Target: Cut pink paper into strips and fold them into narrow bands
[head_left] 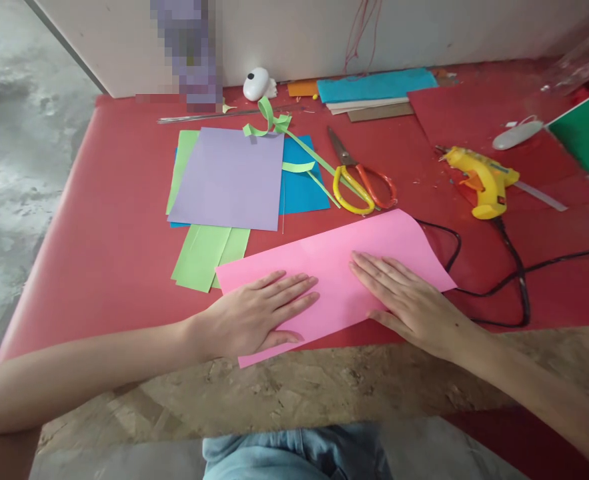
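Denim lap (299, 453), left hand (254, 317) and right hand (409, 303) open flat (gripping nothing) on pink paper (334, 263), scissors (361, 183) beyond

Red surface (114, 220) pretty cluttered: purple sheet (229, 177) on top of a blue sheet (301, 190), light green sheets (207, 257) poking out below, curly green strips (274, 123) trailing over toward yellow-and-orange scissors (359, 180). Yellow glue gun (481, 180) off to the right with its black cord (519, 280) looping along the surface. Way at the back, stack of teal paper (374, 85) and cardboard against the wall.
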Motion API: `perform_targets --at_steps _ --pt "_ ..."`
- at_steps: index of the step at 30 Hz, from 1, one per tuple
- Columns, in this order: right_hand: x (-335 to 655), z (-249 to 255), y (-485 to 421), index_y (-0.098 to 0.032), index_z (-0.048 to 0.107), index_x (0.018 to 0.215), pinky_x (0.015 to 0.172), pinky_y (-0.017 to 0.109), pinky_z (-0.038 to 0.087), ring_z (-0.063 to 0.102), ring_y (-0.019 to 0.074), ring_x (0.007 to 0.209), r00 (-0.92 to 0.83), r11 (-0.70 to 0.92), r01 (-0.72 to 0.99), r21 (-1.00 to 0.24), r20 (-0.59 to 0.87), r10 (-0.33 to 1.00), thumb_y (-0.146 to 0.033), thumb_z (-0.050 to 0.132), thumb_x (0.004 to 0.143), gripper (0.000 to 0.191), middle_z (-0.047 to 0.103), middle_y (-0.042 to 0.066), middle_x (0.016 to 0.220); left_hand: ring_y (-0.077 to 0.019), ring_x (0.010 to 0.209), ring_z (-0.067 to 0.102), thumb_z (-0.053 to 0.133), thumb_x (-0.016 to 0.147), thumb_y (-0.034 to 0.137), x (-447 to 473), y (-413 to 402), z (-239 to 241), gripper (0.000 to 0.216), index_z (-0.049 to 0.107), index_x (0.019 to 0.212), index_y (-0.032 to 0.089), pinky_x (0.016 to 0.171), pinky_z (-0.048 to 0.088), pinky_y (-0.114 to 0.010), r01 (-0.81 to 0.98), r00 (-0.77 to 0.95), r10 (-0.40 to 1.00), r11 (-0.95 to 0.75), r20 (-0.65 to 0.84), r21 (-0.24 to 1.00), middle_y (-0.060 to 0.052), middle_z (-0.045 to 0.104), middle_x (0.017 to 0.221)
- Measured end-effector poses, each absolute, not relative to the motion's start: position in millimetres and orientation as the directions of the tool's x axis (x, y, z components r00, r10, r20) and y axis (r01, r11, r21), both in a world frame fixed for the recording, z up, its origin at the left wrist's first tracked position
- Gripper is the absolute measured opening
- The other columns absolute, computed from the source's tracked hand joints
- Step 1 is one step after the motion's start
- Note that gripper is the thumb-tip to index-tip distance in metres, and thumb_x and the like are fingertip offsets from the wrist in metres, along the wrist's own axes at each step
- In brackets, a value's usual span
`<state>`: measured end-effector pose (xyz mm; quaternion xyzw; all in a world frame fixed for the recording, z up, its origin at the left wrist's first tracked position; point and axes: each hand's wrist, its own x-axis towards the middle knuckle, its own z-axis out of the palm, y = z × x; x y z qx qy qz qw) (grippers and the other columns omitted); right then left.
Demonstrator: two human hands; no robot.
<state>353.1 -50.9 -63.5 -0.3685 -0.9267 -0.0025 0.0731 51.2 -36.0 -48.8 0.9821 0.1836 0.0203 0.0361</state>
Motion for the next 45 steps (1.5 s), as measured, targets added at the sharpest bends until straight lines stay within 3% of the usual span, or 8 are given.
perform_targets --at_steps 5,11,16,20,25,30,38,45 --pt "371 -71 -39 -0.015 0.013 0.151 0.108 0.049 0.036 0.033 0.0237 0.139 -0.573 0.597 0.800 -0.062 0.215 0.791 -0.038 0.026 0.099 0.058 0.036 0.015 0.149 -0.0198 0.141 0.030 0.022 0.097 0.051 51 -36 -53 0.062 0.028 0.146 0.012 0.116 0.027 -0.037 0.368 0.928 0.371 -0.927 0.034 0.073 -0.008 0.028 0.153" --pt "404 -50 -31 -0.013 0.060 0.115 0.090 0.038 0.050 0.062 0.0258 0.105 -0.290 0.357 0.924 -0.137 0.359 0.887 -0.023 0.042 0.093 0.031 0.066 0.016 0.111 -0.0203 0.139 0.035 0.021 0.098 0.049 51 -36 -55 0.060 0.031 0.144 0.012 0.114 0.029 -0.037 0.359 0.931 0.361 -0.932 0.052 0.042 -0.008 0.031 0.151" --pt "425 -42 -44 -0.018 0.061 0.103 0.060 0.021 0.052 0.065 0.0146 0.067 -0.353 0.407 0.893 -0.193 0.264 0.898 -0.029 0.054 0.088 0.021 0.068 0.010 0.093 -0.0196 0.140 0.033 0.021 0.099 0.047 51 -36 -55 0.058 0.030 0.145 0.013 0.114 0.028 -0.036 0.363 0.931 0.364 -0.931 0.033 0.039 -0.008 0.029 0.152" --pt "434 -46 -55 -0.020 0.060 0.101 0.061 0.018 0.051 0.067 0.0142 0.072 -0.359 0.393 0.895 -0.211 0.183 0.915 -0.045 0.057 0.085 0.030 0.069 0.009 0.093 -0.0194 0.141 0.031 0.023 0.099 0.045 50 -37 -55 0.056 0.028 0.146 0.014 0.115 0.027 -0.037 0.369 0.929 0.370 -0.928 0.018 0.047 -0.007 0.026 0.153" --pt "451 -43 -65 -0.021 0.058 0.076 0.040 0.024 0.039 0.059 0.0159 0.048 -0.177 0.190 0.977 -0.096 0.134 0.975 -0.042 0.052 0.087 0.025 0.067 0.005 0.067 -0.0203 0.141 0.032 0.022 0.100 0.044 51 -36 -54 0.056 0.030 0.145 0.013 0.115 0.028 -0.037 0.364 0.931 0.365 -0.930 0.018 0.048 -0.008 0.027 0.153" --pt "431 -33 -68 -0.013 0.064 0.094 0.050 0.036 0.042 0.061 0.0281 0.067 -0.167 0.024 0.934 0.355 0.378 0.911 -0.038 0.045 0.089 0.032 0.068 0.015 0.085 -0.0193 0.142 0.028 0.017 0.100 0.043 52 -36 -52 0.056 0.028 0.146 0.013 0.116 0.027 -0.037 0.368 0.930 0.369 -0.928 -0.007 0.056 -0.008 0.024 0.154" --pt "334 -42 -64 -0.010 0.054 0.116 0.087 0.043 0.050 0.060 0.0308 0.103 -0.564 0.599 0.800 0.035 0.387 0.730 -0.015 0.053 0.086 0.030 0.063 0.018 0.112 -0.0208 0.142 0.027 0.018 0.100 0.042 52 -37 -53 0.056 0.030 0.145 0.012 0.117 0.026 -0.039 0.377 0.926 0.378 -0.924 0.005 0.062 -0.010 0.025 0.153" --pt "319 -43 -45 -0.012 0.060 0.110 0.087 0.041 0.052 0.062 0.0263 0.101 -0.627 0.675 0.736 -0.051 0.323 0.709 -0.016 0.051 0.088 0.024 0.066 0.014 0.109 -0.0200 0.142 0.028 0.018 0.100 0.043 53 -37 -55 0.056 0.030 0.145 0.012 0.117 0.026 -0.038 0.382 0.923 0.385 -0.921 0.020 0.079 -0.009 0.026 0.153"
